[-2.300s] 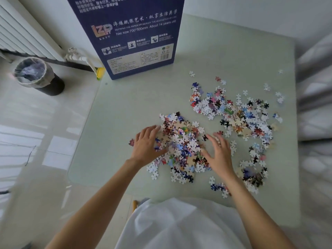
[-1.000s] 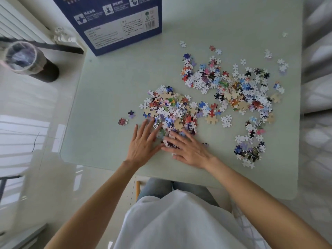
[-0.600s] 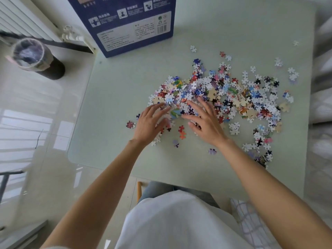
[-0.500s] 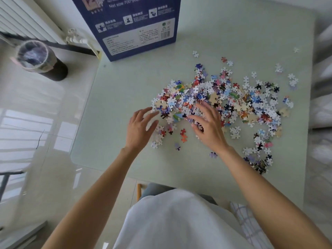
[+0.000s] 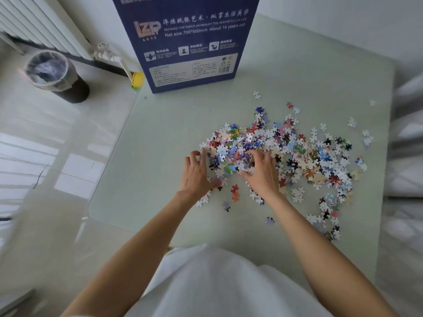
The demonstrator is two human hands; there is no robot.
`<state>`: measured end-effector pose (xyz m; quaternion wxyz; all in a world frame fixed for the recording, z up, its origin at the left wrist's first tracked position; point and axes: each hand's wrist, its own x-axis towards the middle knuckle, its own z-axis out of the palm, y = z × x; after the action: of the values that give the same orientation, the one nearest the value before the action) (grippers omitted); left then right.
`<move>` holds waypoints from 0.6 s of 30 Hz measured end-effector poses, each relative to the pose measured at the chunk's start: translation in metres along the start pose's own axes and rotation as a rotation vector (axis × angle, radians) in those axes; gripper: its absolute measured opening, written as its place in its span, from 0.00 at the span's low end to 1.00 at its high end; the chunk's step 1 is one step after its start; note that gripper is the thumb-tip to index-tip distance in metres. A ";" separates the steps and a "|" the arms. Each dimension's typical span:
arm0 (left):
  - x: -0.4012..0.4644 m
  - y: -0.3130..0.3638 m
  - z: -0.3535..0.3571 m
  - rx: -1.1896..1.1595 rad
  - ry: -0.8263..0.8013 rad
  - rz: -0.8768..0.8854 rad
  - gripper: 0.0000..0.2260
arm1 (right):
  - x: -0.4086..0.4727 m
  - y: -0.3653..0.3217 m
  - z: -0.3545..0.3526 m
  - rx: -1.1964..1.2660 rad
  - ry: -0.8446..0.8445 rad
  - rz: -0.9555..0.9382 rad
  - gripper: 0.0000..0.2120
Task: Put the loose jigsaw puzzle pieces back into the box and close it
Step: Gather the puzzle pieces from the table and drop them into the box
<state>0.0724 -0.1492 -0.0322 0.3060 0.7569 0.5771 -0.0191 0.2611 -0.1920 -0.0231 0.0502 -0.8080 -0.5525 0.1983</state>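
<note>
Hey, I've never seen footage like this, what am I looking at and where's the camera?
No machine here: a person wears one camera on the head, looking forward and down, so you see their own arms. There is only this one view. On the pale green table lies a spread of loose jigsaw pieces. A tall blue puzzle box stands at the far edge. The left hand and right hand curl their fingers around a clump of pieces between them, gathering it. A lined bin stands on the floor to the left.
</note>
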 end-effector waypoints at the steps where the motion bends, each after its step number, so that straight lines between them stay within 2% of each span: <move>1: 0.009 0.007 -0.001 -0.014 -0.011 0.017 0.50 | 0.003 0.001 -0.002 -0.001 0.010 -0.027 0.28; 4: 0.028 0.029 -0.004 -0.015 -0.043 0.040 0.53 | 0.013 0.002 -0.006 0.012 0.041 -0.023 0.27; 6: 0.041 0.041 -0.006 0.003 -0.058 0.048 0.52 | 0.023 0.001 -0.010 0.013 0.017 0.003 0.26; 13: 0.053 0.043 -0.013 -0.021 -0.060 0.102 0.32 | 0.032 -0.009 -0.014 0.032 -0.059 0.065 0.39; 15: 0.054 0.042 -0.016 -0.053 -0.068 0.101 0.30 | 0.031 -0.010 -0.013 0.047 -0.068 0.074 0.36; 18: 0.053 0.042 -0.021 -0.172 -0.078 0.074 0.26 | 0.029 -0.012 -0.011 0.069 -0.048 0.052 0.27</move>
<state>0.1200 -0.0995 -0.0168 0.3928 0.7472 0.5360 0.0124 0.2639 -0.1596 -0.0170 0.0597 -0.8149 -0.5252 0.2378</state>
